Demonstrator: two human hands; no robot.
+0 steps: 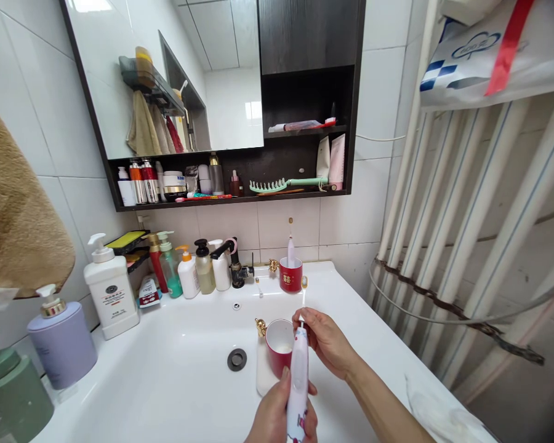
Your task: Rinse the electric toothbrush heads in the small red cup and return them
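Observation:
My left hand (274, 411) is wrapped round the pale pink, patterned handle of an electric toothbrush (298, 375), held upright over the sink. The fingers of my right hand (330, 344) pinch the base of its white brush head (304, 298), bristles at the top. A short stretch of metal shaft shows between head and handle. Just behind the handle, a red cup (273, 354) with a white inside and a gold handle rests on a white block or tray (264, 378). Further back, a second red cup (286, 284) holds another electric toothbrush (290, 249) on the sink's rim.
The white sink (166, 381) has a dark drain (237, 359) and a black faucet (235, 267). Several pump bottles (114, 295) line its back and left edges. Above hangs a mirror cabinet (305, 37) with toiletries. White pipes (484, 203) run along the right; a brown towel (18, 203) hangs left.

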